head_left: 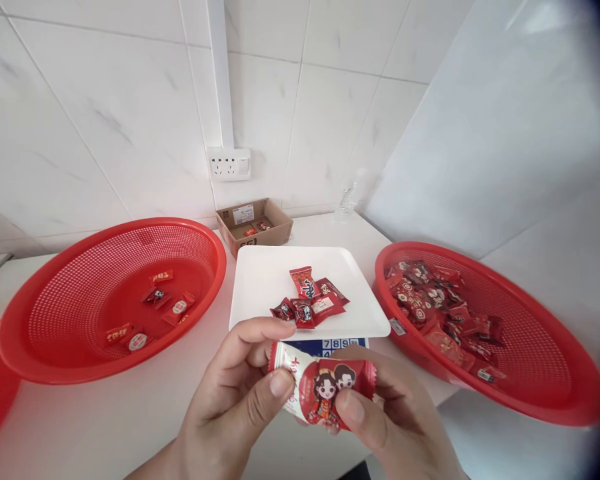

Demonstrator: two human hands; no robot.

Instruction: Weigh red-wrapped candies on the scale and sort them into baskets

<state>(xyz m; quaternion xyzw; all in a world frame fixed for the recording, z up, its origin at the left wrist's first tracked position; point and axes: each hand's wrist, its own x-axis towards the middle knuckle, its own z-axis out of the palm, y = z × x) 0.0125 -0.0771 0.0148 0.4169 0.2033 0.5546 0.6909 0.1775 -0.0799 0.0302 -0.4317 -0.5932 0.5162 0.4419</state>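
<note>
Between my two hands is a red and white wrapped candy (323, 390) printed with two cartoon figures. My left hand (245, 393) pinches its white end with thumb and fingers. With the thumb pressed on the front, my right hand (390, 407) grips the red end. Just beyond them a white tray (260, 280) carries several small red candy packets (314, 301) near its middle. The tray sits over a scale with a blue keypad (330, 344), partly hidden by my hands and the candy.
At the left stands a red plastic basket (75, 267) with several packets inside. Another red basket (545, 373) on the right holds a heap of packets. Behind the tray are a small cardboard box (235, 243) and a clear plastic bottle (349, 199) by the tiled wall.
</note>
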